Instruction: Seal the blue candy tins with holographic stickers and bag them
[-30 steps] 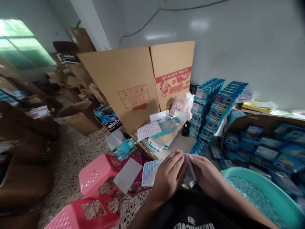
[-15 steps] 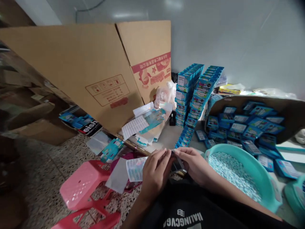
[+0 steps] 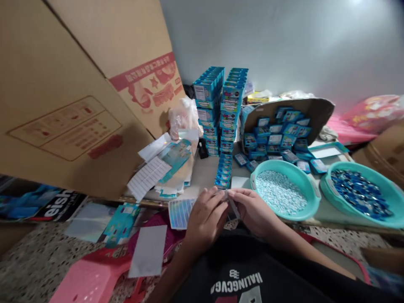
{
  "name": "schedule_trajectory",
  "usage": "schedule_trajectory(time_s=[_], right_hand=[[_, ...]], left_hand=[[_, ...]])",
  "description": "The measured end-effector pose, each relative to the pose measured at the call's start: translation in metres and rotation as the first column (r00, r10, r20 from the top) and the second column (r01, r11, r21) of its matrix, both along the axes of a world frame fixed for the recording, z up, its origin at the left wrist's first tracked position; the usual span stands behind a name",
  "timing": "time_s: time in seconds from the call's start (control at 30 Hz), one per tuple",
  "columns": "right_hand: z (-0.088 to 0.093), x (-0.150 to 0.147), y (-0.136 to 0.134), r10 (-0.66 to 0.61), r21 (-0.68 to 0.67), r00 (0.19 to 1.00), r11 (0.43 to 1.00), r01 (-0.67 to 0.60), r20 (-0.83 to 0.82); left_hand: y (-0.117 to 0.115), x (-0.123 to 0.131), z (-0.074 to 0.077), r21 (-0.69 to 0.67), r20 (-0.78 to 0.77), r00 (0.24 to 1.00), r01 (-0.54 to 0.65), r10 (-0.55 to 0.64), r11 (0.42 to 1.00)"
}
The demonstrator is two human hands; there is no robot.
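Striped sheet (image 3: pixel 180 213) juts from the curled grasp of my left hand (image 3: pixel 205 216), left of the white-filled tub (image 3: pixel 277 166). Remotely, I have my right hand (image 3: pixel 251 210) pinching film (image 3: pixel 234 210) nearer that tub. Box stacks (image 3: pixel 229 109) rise beyond the tub, to its left.

You wear a black shirt (image 3: pixel 202 275) — its front carries a small white emblem (image 3: pixel 234 274) beside a row of white capital letters (image 3: pixel 236 286), then red and grey print (image 3: pixel 254 295). Your right sleeve (image 3: pixel 374 292) is black too — the forearm (image 3: pixel 303 246) bare.
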State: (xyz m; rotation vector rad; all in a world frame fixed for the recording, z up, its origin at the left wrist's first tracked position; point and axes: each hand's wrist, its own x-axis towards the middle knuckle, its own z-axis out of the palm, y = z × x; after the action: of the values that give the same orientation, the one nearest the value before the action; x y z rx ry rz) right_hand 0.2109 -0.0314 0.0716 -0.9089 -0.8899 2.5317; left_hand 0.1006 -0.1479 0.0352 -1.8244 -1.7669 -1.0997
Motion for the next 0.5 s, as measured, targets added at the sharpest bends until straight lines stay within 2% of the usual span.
schedule_trajectory(time_s=[0.07, 0.13, 0.2, 0.23, 0.27, 0.3, 0.33, 0.37, 0.4, 0.43, 0.5], right_hand=[[-0.006, 0.006, 0.004, -0.061, -0.033, 0.998, 0.998, 0.062, 0.014], [-0.015, 0.015, 0.016, -0.128, -0.027, 0.991, 0.991, 0.129, 0.044], [-0.028, 0.028, 0.041, -0.213, 0.022, 0.974, 0.977, 0.212, 0.075], [-0.036, 0.038, 0.059, -0.280, 0.062, 0.954, 0.959, 0.275, 0.103], [-0.046, 0.051, 0.079, -0.360, 0.106, 0.923, 0.932, 0.348, 0.135], [-0.056, 0.065, 0.100, -0.453, 0.158, 0.874, 0.889, 0.429, 0.177], [-0.068, 0.081, 0.122, -0.564, 0.217, 0.789, 0.825, 0.522, 0.245], [-0.080, 0.097, 0.144, -0.616, 0.250, 0.735, 0.787, 0.563, 0.284], [-0.093, 0.114, 0.164, -0.658, 0.295, 0.679, 0.753, 0.588, 0.326], [-0.105, 0.130, 0.182, -0.707, 0.397, 0.599, 0.707, 0.585, 0.376], [-0.127, 0.158, 0.210, -0.715, 0.506, 0.554, 0.697, 0.509, 0.427]], left_hand=[[0.006, 0.000, -0.001, -0.028, 0.004, 0.983, 0.186, -0.186, 0.982], [0.013, 0.005, -0.004, -0.049, 0.084, 0.925, 0.376, -0.371, 0.925], [0.021, 0.014, -0.007, -0.002, 0.252, 0.864, 0.452, -0.437, 0.892], [0.025, 0.020, -0.010, 0.052, 0.378, 0.832, 0.418, -0.405, 0.907], [0.030, 0.026, -0.013, 0.105, 0.523, 0.784, 0.330, -0.335, 0.938], [0.035, 0.031, -0.016, 0.132, 0.666, 0.706, 0.204, -0.239, 0.970], [0.042, 0.034, -0.021, 0.119, 0.788, 0.601, 0.067, -0.136, 0.991], [0.048, 0.035, -0.027, 0.072, 0.875, 0.483, -0.058, -0.035, 0.996], [0.056, 0.034, -0.033, 0.008, 0.928, 0.369, -0.162, 0.053, 0.987], [0.063, 0.031, -0.039, -0.054, 0.957, 0.266, -0.241, 0.119, 0.969], [0.075, 0.020, -0.052, -0.129, 0.981, 0.093, -0.329, 0.168, 0.936]])
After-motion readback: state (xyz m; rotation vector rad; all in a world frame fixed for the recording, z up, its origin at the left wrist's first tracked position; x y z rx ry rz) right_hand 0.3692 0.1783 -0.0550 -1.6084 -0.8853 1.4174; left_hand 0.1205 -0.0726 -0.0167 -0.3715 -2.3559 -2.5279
